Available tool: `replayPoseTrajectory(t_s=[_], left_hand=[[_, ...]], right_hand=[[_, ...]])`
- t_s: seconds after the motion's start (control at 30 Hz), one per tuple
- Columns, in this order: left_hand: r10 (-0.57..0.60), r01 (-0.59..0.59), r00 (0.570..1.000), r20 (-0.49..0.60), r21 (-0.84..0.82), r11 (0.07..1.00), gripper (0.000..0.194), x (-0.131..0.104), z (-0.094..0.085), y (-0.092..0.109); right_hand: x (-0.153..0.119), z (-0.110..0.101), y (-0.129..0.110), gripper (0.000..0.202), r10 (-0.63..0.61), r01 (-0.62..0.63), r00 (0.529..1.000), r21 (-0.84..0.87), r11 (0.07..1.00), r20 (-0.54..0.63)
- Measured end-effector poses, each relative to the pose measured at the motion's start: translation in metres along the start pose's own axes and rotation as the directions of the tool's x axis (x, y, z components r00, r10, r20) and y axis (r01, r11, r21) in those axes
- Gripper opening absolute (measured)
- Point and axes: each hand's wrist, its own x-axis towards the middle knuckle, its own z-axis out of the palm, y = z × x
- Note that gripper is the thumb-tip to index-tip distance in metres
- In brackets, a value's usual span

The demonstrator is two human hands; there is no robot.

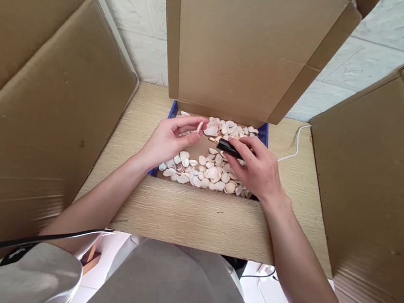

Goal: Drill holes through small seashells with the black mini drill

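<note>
Between the thumb and fingers of my left hand (172, 137) is a small pale seashell (199, 126), held on edge. My right hand (259, 167) grips a black handheld drill (229, 148) with a gold-coloured chuck and a thin bit. That bit points left towards the held shell; whether it touches the shell I cannot tell. Both hands are above a shallow blue-sided tray (263, 133) with a brown bottom. Many loose shells (212, 172) lie in it, mostly white and cream, a few with brown markings, in a near group and a far group.
An upright cardboard panel (252, 44) stands behind the tray. Large cardboard walls rise at the left (56, 79) and right (378, 158). A white cable (297, 142) runs over the wooden table (194, 214) at right, and a black cable (29, 239) crosses at lower left.
</note>
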Motion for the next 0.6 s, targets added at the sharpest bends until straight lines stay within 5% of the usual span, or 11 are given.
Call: replayPoseTrajectory(t_s=[0.27, 0.6], left_hand=[[-0.060, 0.058, 0.998, -0.031, -0.046, 0.997, 0.044, -0.0011, 0.0014, -0.0012], [-0.050, 0.052, 0.998, 0.043, -0.033, 0.998, 0.041, -0.0023, 0.0019, 0.0004]], right_hand=[[0.0012, -0.0002, 0.0007, 0.032, -0.020, 0.017, 0.997, -0.033, 0.999, -0.080], [-0.0013, -0.0009, 0.0015, 0.028, 0.009, -0.010, 1.000, 0.024, 1.000, 0.016]])
